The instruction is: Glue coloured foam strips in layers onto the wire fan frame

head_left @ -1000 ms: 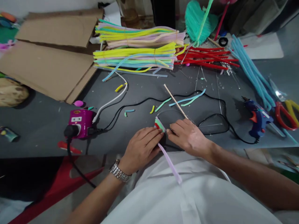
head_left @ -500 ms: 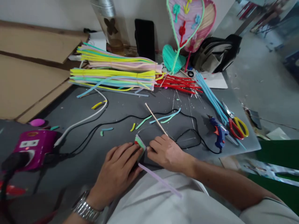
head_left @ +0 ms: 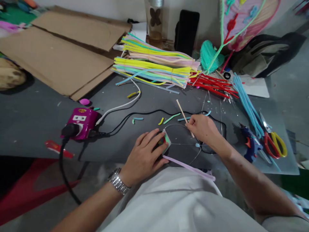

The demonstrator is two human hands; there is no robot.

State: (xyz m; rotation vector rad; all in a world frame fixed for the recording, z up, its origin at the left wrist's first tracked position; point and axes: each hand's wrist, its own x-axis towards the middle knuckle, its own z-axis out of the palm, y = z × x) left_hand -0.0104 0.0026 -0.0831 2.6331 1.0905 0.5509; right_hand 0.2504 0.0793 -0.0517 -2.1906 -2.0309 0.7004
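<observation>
My left hand (head_left: 145, 151) is bent over a small green, white and red pipe-cleaner piece (head_left: 167, 139), gripping it on the grey table by my body. A lilac pipe cleaner (head_left: 190, 167) trails from it to the right across my shirt. My right hand (head_left: 201, 127) has its fingers closed at the middle of a thin wooden stick (head_left: 181, 109), whose lower end shows below them. Between the hands lies a thin wire loop (head_left: 177, 125) with a light blue bit (head_left: 198, 145) on it. Short cut pipe-cleaner pieces (head_left: 172, 118) lie just beyond.
Bundled pipe cleaners (head_left: 154, 72) and red ones (head_left: 214, 84) lie at the back. At right are blue pipe cleaners (head_left: 248, 106), a glue gun (head_left: 251, 143) and scissors (head_left: 271, 138). A magenta power socket (head_left: 83, 124), black cable (head_left: 154, 111) and cardboard (head_left: 60, 61) occupy the left.
My right hand has moved away from the pipe-cleaner piece to the wooden stick and taken hold of it. My left hand stays on the piece. The view has swung left.
</observation>
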